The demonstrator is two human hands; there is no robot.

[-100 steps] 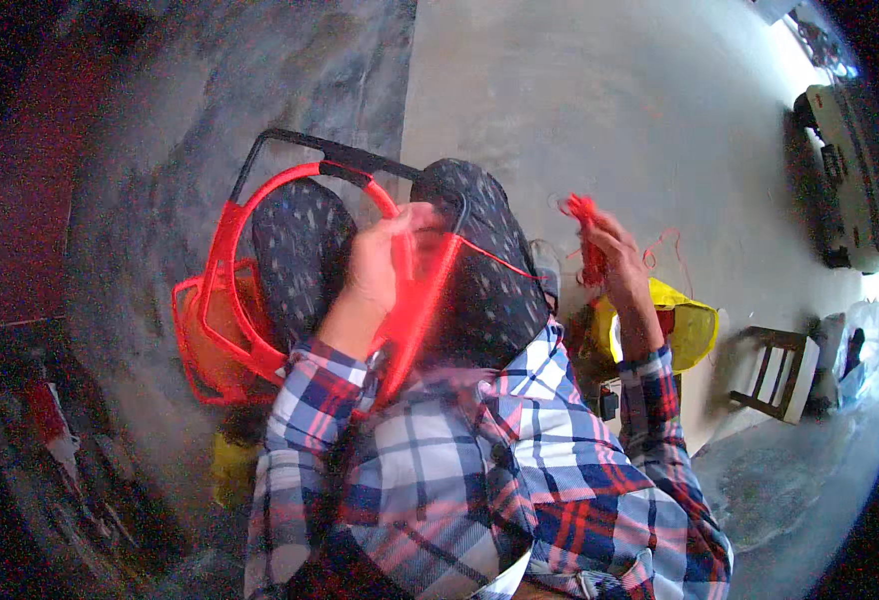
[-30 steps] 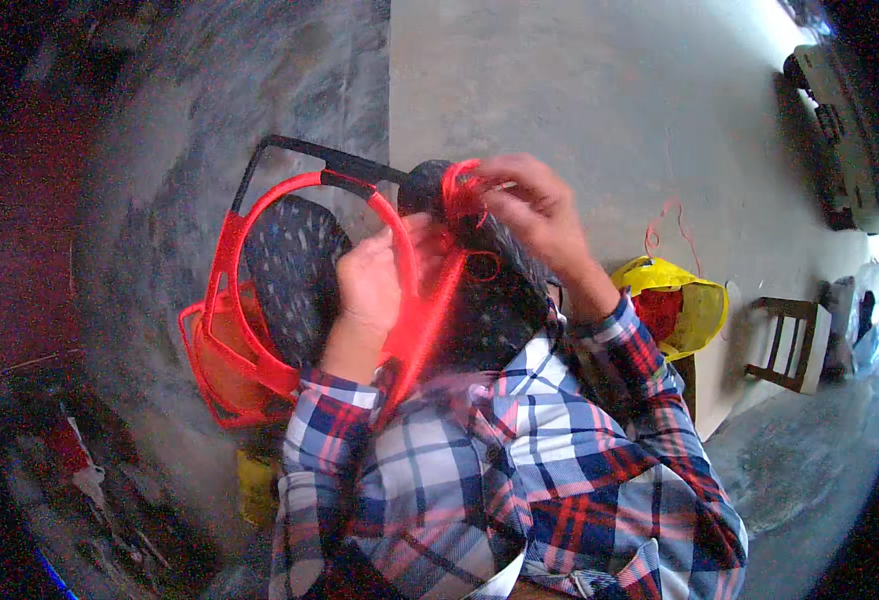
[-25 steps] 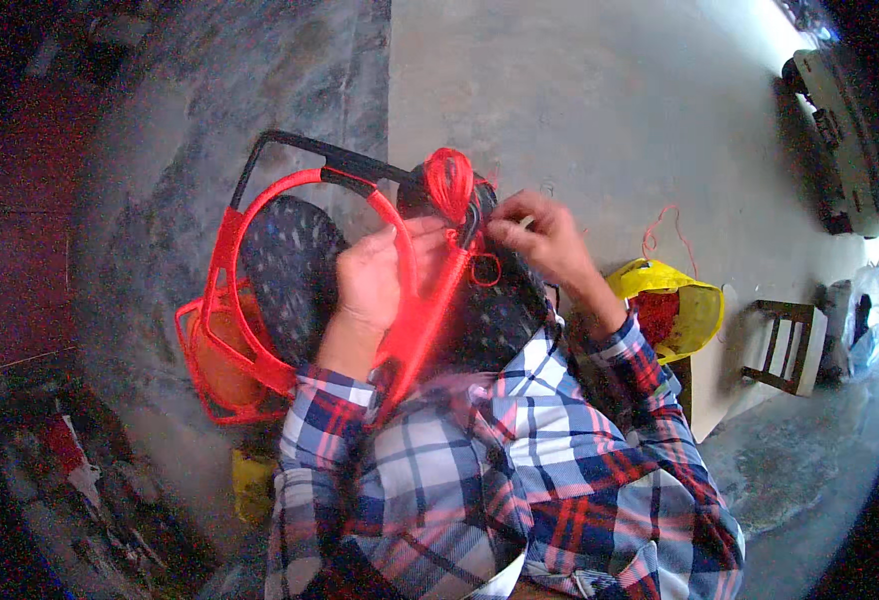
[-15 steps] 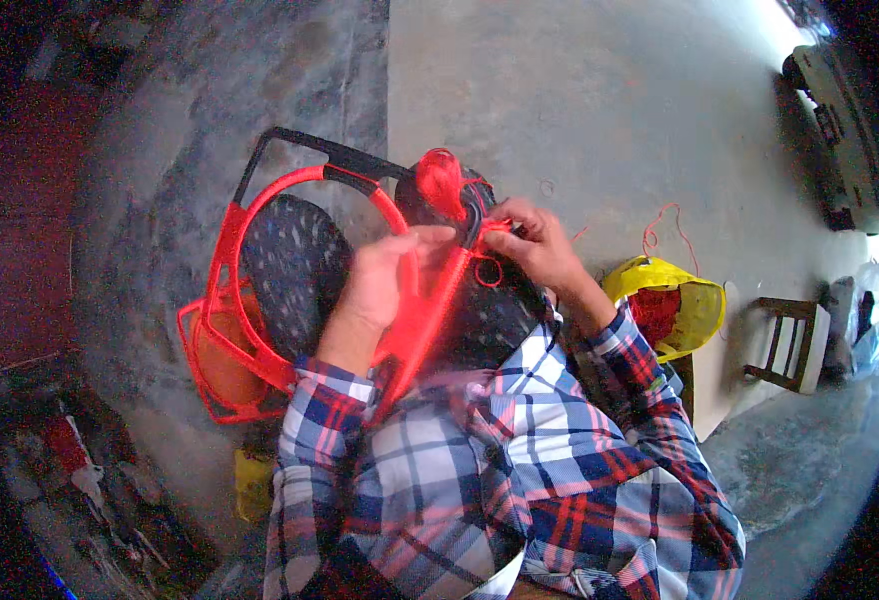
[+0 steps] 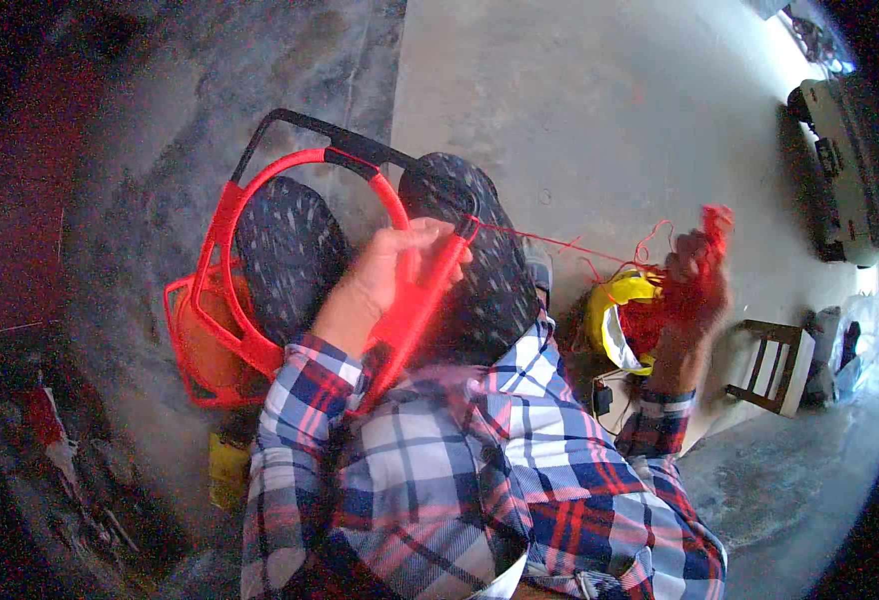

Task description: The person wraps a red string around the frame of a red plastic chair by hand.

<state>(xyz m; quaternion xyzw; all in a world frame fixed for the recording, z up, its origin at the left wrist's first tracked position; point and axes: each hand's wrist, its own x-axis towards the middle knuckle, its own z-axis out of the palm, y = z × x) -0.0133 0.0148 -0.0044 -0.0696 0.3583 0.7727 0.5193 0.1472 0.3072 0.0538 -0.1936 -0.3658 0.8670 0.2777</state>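
Across my lap, over black white-flecked trousers, lies a black metal frame [image 5: 330, 145] with curved bars, largely wrapped in red cord. My left hand [image 5: 380, 275] is closed around its red-wrapped upright bar, just below the bare black end. Out to the right, my right hand [image 5: 695, 290] is raised and closed on a bundle of red cord [image 5: 717, 220]; motion blurs its fingers. A thin red strand [image 5: 570, 245] runs taut from the bar's top to that hand. Beneath the right hand stands a yellow container [image 5: 598, 315] with more red cord inside.
An orange rounded thing [image 5: 220, 325] sits behind red bars at the left. Below it is a yellow object [image 5: 228, 470]. A small slatted stool [image 5: 775, 365] lies at the right, with a large pale object [image 5: 840, 170] beyond. Concrete floor [image 5: 560, 90] spreads ahead.
My right hand has swung from the bar's top out to the right, carrying the red cord bundle and drawing the strand straight. My left hand stays on the frame.
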